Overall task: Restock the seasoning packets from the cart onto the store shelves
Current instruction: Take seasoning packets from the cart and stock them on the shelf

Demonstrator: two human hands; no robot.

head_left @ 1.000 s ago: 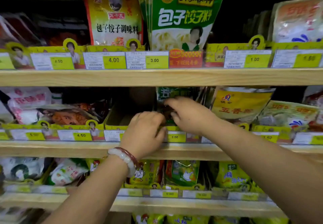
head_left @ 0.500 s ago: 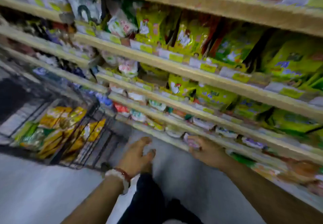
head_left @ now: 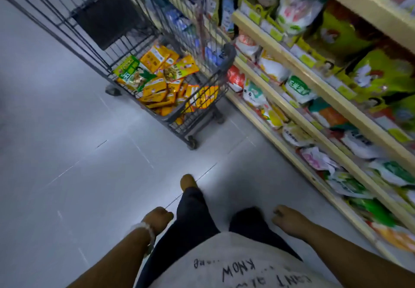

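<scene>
A grey wire cart (head_left: pixel 203 105) stands on the floor ahead, against the shelves. In its basket lies a heap of yellow and orange seasoning packets (head_left: pixel 161 85), with a green packet (head_left: pixel 132 73) on top at the left. Wooden store shelves (head_left: pixel 298 72) run along the right, filled with packets. My left hand (head_left: pixel 157 219), with a pale bead bracelet at the wrist, hangs low beside my leg, fingers loosely curled and holding nothing. My right hand (head_left: pixel 288 219) hangs the same way on the other side, also empty. Both hands are well short of the cart.
Grey tiled floor (head_left: pixel 67 153) spreads to the left and between me and the cart. My dark trouser legs and one foot (head_left: pixel 187 182) are in the middle. The bottom shelf's edge (head_left: pixel 314 180) runs close along my right side.
Both hands came away from the middle shelf and dropped to my sides. The view swung down and left, from the shelves to the floor and the cart.
</scene>
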